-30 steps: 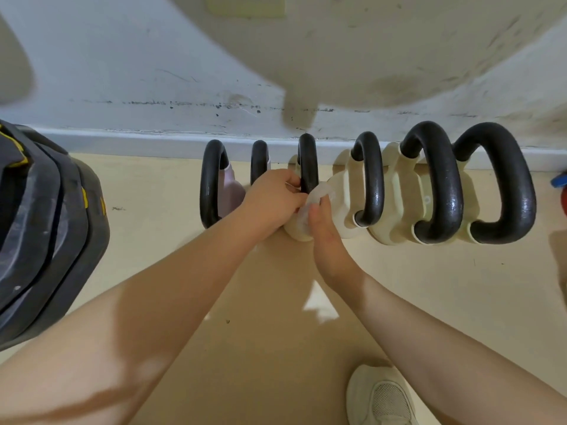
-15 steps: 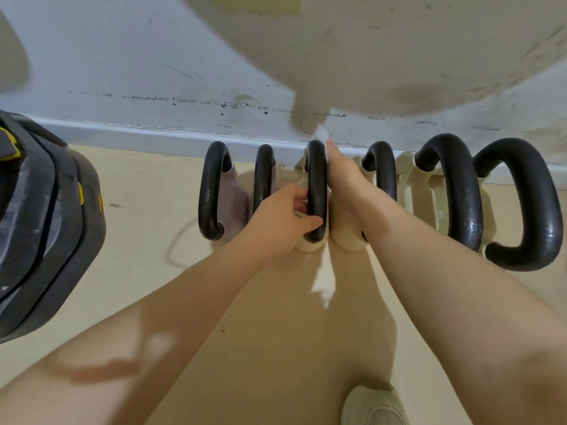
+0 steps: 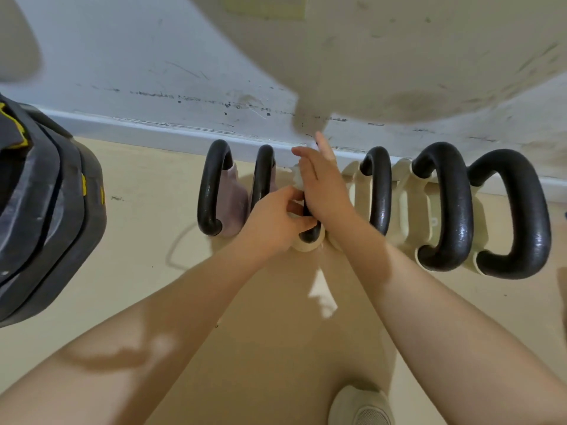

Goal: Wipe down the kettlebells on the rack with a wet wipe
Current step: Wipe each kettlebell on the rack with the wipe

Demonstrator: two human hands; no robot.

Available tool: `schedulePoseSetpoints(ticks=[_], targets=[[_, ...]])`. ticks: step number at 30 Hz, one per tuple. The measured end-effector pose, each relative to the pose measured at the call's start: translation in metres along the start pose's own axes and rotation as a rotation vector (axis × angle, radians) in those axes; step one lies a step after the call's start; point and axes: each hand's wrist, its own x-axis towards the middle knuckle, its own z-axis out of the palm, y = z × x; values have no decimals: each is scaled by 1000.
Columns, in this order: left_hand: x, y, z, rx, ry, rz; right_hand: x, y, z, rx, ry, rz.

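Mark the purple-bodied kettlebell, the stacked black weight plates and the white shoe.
Purple-bodied kettlebell [image 3: 234,204], head view, on its body.
Stacked black weight plates [image 3: 46,210], head view, on the rim.
White shoe [image 3: 362,409], head view, on the toe.

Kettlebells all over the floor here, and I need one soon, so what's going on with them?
A person is wiping them one at a time. The left hand grips the black handle of the third kettlebell from the left, steadying it, while the right hand lies over it with fingers extended; a bit of white wet wipe shows beneath. The other five stand untouched along the wall.
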Motion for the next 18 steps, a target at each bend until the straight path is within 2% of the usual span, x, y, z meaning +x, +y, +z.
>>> schedulePoseSetpoints(ticks=[5, 8, 12, 14, 16, 18], targets=[[-13, -9, 7, 74, 89, 30, -28, 20, -4, -89, -53, -145], [-23, -11, 8, 97, 49, 52, -51, 34, -1, -303, -70, -271], [-37, -13, 0, -73, 5, 35, -80, 53, -6, -685, -55, -470], [-39, -14, -4, -118, 13, 11, -88, 44, -15, -589, -23, -412], [-40, -10, -6, -170, 2, 10, -89, 26, -25, -319, 67, -314], [-45, 2, -4, -265, -41, 36, -91, 2, -40, -129, 86, -232]])
